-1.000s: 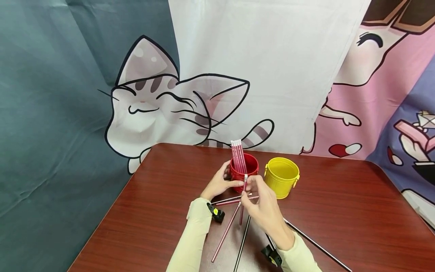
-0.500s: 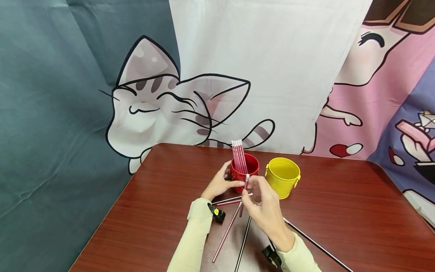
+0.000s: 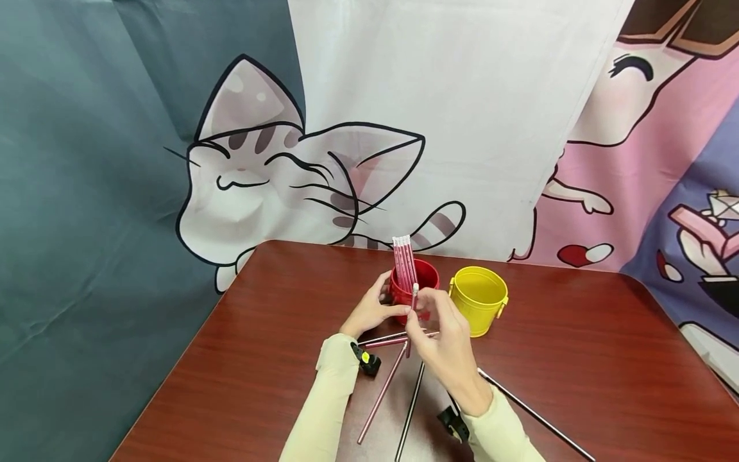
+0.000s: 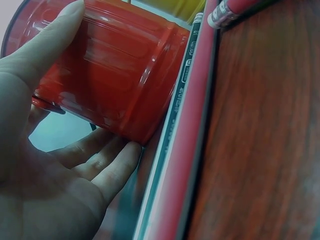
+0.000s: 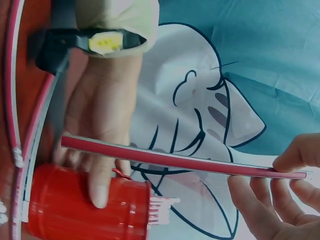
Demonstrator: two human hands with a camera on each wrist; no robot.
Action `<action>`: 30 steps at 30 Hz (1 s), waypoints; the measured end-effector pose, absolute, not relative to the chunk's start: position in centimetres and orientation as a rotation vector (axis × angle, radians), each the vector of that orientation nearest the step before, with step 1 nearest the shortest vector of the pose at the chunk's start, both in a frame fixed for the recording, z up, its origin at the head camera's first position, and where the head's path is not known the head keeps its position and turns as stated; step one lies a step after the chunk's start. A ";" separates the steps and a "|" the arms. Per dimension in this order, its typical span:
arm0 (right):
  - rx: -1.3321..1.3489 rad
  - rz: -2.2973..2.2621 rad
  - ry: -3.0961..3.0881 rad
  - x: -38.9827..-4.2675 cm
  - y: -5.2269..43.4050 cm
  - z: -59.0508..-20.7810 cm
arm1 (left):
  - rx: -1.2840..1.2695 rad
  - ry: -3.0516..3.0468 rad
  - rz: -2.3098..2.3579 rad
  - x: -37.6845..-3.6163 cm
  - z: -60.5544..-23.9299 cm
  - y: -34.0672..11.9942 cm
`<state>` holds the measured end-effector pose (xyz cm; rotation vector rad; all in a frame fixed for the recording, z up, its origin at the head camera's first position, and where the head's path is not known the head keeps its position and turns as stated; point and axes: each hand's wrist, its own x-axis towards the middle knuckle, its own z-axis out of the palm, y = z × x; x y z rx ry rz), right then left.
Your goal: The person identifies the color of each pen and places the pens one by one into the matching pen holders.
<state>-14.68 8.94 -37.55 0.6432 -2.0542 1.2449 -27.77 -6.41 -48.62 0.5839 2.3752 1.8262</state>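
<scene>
On the wooden table (image 3: pixel 577 359), the left hand (image 3: pixel 369 311) wraps its fingers and thumb around the red cup (image 3: pixel 424 276), likely to steady it while pencils go in (several pink ones already stand inside). The right hand (image 3: pixel 441 333) pinches a red pencil (image 3: pixel 411 317) nearly upright, just in front of the cup's rim. Since a second ago, that pencil has risen and swung closer to the cup. More pencils lie beneath; the yellow cup (image 3: pixel 478 301) stands beside.

Left hand (image 3: pixel 369 312) holds red cup (image 3: pixel 417 284) on desk (image 3: pixel 577 359); right hand (image 3: pixel 441 340) pinches red pencil (image 3: pixel 411 319) upright beside it.
</scene>
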 end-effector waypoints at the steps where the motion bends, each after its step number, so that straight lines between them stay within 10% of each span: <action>1: 0.644 1.231 -2.048 -15.0 8.9 -37.3 | 0.588 2.382 1.820 -27.8 -48.6 -6.5; 30: 0.572 1.152 -1.937 -21.3 8.3 -31.3 | 0.524 2.321 1.791 -26.4 -45.5 -6.7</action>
